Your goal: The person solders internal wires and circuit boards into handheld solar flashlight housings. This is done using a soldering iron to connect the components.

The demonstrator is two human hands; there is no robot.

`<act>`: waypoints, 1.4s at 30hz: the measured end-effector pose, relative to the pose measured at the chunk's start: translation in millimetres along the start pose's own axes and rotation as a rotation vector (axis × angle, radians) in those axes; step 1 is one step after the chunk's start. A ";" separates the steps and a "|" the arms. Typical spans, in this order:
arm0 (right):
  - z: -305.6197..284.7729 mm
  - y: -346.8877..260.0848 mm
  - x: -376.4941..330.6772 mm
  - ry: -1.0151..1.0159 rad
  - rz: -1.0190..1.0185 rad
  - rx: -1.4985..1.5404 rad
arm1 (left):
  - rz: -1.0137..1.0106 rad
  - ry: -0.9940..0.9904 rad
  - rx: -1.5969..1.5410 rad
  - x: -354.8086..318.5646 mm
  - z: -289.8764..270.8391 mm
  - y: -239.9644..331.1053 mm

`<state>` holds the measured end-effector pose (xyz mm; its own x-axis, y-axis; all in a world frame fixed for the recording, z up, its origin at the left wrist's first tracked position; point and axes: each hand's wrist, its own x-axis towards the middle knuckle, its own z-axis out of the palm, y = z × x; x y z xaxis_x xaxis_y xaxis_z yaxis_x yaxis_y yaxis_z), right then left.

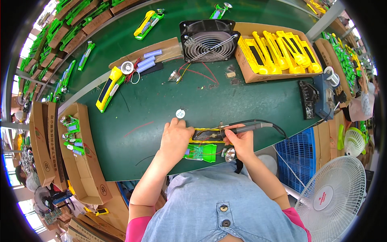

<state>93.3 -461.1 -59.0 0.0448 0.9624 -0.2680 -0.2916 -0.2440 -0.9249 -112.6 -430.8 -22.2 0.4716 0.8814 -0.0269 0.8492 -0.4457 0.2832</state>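
Two forearms come up from the lower edge, elbows bent outward. Nearest the body, a green housing lies on the green surface, with a shiny reflector near its right end. Just beyond it lies a long, narrow yellow housing, its bright rim framing a dark middle. The left hand grasps its left end with curled fingers, back of the hand upward. The right hand pinches a soldering iron like a pen, angled leftward over the housing; whether the tip touches anything, I cannot tell.

To the left, a long carton holds several green units grouped toward its far end. Farther off, blue cylinders lie by a strip of cardboard. At far right, an open carton is packed with yellow shells, many with dark windows, standing close together beside a black fan.
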 end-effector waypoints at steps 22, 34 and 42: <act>-6.7 3.4 -0.9 -0.063 -0.048 -0.010 | -0.034 -0.112 0.106 3.1 0.2 7.0; -39.3 -9.9 -21.7 -0.008 -0.636 -0.628 | -0.031 -0.024 0.107 2.7 1.2 8.3; -42.8 -11.4 -13.4 -0.082 -0.612 -0.811 | -0.026 0.019 0.126 3.4 1.3 9.8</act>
<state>137.0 -476.3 -56.5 -0.1056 0.9468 0.3039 0.4961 0.3150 -0.8091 -102.4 -432.4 -20.7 0.4456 0.8951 -0.0144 0.8848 -0.4378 0.1594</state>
